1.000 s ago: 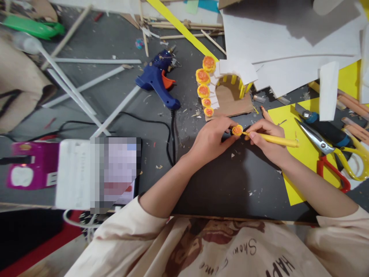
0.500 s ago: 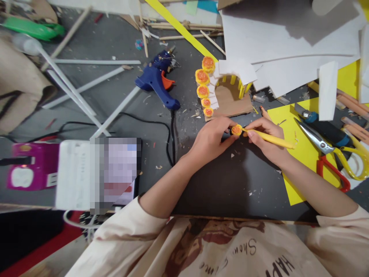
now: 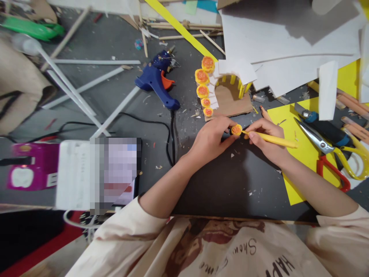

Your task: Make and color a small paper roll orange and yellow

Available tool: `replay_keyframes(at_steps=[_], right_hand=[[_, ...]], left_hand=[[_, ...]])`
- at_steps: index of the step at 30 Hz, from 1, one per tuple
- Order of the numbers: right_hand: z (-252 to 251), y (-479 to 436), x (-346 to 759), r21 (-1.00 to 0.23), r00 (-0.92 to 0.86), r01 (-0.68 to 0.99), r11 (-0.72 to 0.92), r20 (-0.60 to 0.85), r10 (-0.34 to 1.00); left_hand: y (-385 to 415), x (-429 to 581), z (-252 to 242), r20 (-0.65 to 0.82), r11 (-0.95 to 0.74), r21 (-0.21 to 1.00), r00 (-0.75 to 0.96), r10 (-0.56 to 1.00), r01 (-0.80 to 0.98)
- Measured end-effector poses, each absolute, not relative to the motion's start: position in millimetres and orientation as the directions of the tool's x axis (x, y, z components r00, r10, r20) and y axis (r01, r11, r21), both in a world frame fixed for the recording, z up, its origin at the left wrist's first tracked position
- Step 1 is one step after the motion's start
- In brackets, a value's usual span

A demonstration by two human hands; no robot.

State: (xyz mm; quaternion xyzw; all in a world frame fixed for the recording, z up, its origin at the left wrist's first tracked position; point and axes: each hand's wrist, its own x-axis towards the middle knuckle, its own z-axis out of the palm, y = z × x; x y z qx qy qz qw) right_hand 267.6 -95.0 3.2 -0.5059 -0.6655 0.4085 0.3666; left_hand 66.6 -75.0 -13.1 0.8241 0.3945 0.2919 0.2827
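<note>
My left hand (image 3: 211, 140) pinches a small round yellow-and-orange piece (image 3: 236, 130) between thumb and fingers. Close by on its right, my right hand (image 3: 265, 138) is closed on a yellow pen-like tool (image 3: 276, 139), whose thin tip points at the piece. Just beyond my left hand stands a cardboard model (image 3: 233, 100) with a white stepped arch (image 3: 235, 69) and yellow strips inside the opening. Several similar yellow-and-orange rounds (image 3: 202, 91) line the model's left side.
A blue glue gun (image 3: 155, 79) with a black cord lies left of the model. Scissors (image 3: 323, 146) and a dark-handled cutter (image 3: 325, 123) rest at the right on yellow sheet (image 3: 291, 181). A phone (image 3: 122, 169), white box (image 3: 73, 175) and purple device (image 3: 34, 165) sit at the left.
The yellow tool has shifted slightly to the right, and its tip is a little farther from the round piece. My left hand has hardly moved.
</note>
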Motion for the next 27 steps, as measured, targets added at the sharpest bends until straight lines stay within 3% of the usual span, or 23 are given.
replay_keyframes(at_steps=[27], right_hand=[[3.2, -94.2, 266.7, -0.921, -0.177, 0.369, 0.127, 0.065, 0.982]], left_hand=[[-74.7, 67.0, -12.6, 0.247, -0.517, 0.705, 0.516, 0.820, 0.486]])
